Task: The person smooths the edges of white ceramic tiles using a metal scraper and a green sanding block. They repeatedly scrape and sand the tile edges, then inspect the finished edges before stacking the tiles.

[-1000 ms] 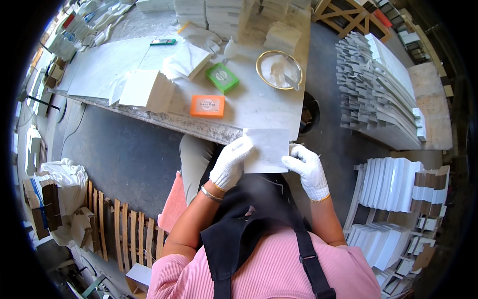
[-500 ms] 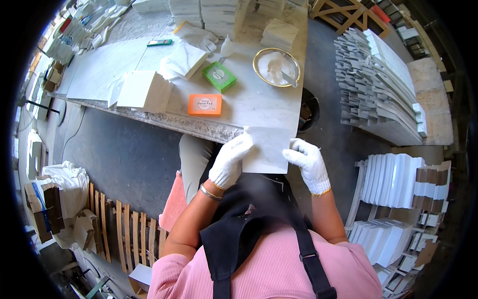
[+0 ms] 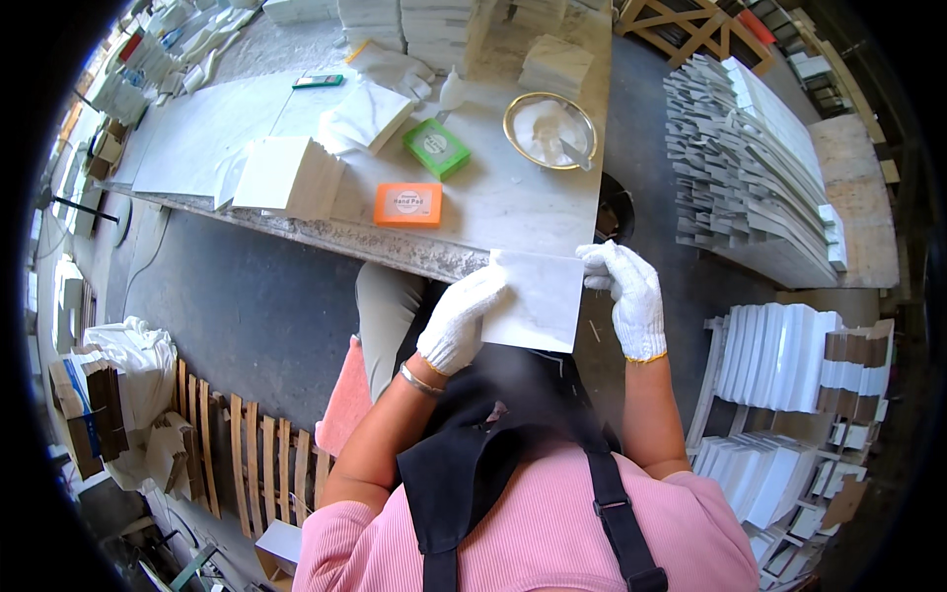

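A square white marble tile [image 3: 534, 303] with faint grey veining is held flat in front of me, its far edge overlapping the table's front edge. My left hand [image 3: 466, 314], in a white knit glove, is closed on the tile's left side. At the far right corner of the tile, the bent fingers of my gloved right hand [image 3: 631, 301] meet its edge; the undersides of these fingers are hidden. Beyond the tile, an orange hand pad [image 3: 407, 205] and a green hand pad [image 3: 436, 148] lie on the marble-topped table [image 3: 493, 212].
A gold-rimmed bowl [image 3: 509, 126] of white paste holds a scraper [image 3: 574, 154]. Tile stacks [image 3: 284, 178] stand on the table, near a white squeeze bottle [image 3: 452, 91]. Below the table's right edge sits a dark bucket [image 3: 618, 212]. Racked tiles [image 3: 774, 355] stand at right.
My right hand has slid away from me along the tile's right edge to its far corner. The tile and my left hand have shifted slightly right.
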Available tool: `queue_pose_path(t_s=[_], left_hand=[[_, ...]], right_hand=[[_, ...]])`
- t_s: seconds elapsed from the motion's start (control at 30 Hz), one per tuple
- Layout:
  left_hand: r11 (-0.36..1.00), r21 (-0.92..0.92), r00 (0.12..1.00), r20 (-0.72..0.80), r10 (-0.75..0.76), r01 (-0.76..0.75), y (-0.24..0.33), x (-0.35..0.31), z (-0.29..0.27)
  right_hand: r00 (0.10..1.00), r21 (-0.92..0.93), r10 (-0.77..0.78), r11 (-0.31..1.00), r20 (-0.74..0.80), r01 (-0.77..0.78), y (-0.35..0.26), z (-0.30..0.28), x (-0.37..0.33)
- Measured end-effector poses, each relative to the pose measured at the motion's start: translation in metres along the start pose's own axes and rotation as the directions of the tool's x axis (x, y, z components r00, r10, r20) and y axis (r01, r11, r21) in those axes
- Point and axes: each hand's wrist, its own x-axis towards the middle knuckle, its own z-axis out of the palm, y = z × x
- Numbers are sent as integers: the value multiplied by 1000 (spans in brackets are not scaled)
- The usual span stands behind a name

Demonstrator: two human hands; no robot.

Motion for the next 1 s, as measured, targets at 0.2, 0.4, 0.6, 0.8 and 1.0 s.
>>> queue_pose_path(t_s=[0.2,0.4,0.6,0.8,1.0], left_hand=[[954,-280,994,-2,-108,103,-5,2,0],[946,-307,993,-24,-117,104,-9,4,-4],[947,-306,993,-30,-113,99,-11,4,-3],[968,-239,997,24,-77,81,0,0,2],[982,-182,998,54,-36,46,10,-3,11]], right_hand=[[999,26,3,1000,54,-4,9,-2,-6],[993,1,25,1000,120,-25,7,3,-9],[992,-47,26,999,120,-21,16,7,-12],[993,-166,-21,985,113,40,29,3,-20],[978,-163,54,986,203,-21,16,6,-36]])
